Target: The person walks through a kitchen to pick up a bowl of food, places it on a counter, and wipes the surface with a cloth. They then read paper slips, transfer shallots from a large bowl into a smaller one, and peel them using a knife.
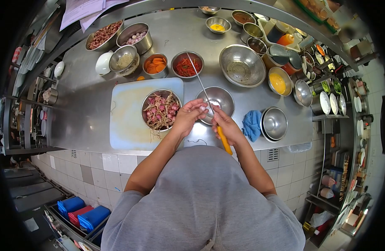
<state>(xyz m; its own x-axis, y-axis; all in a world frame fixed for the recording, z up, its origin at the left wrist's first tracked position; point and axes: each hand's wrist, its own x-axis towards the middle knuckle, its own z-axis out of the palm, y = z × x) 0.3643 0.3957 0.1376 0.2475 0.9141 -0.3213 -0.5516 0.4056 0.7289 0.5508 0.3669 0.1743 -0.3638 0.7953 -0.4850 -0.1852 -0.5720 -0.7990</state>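
Observation:
My left hand (189,116) pinches a small pale, peeled shallot (204,108) between its fingertips. In my right hand (227,126) is a long thin-bladed knife (223,140) with a yellow-orange handle, its blade pointing away from me and to the left. Both hands are close together over the near part of a steel bowl (224,97) with something white inside, partly hidden by the hands. Left of them, a steel bowl (144,118) heaped with unpeeled red shallots (161,109) and their dry roots sits on a white cutting board (124,125).
Beyond the board stand bowls of orange slices (155,65) and red shreds (185,67). A large steel bowl (228,54) is at the back right, a bowl of yellow liquid (279,82) beside it. A blue cloth (252,125) lies against stacked bowls (276,123). Shelves flank the steel counter (81,108).

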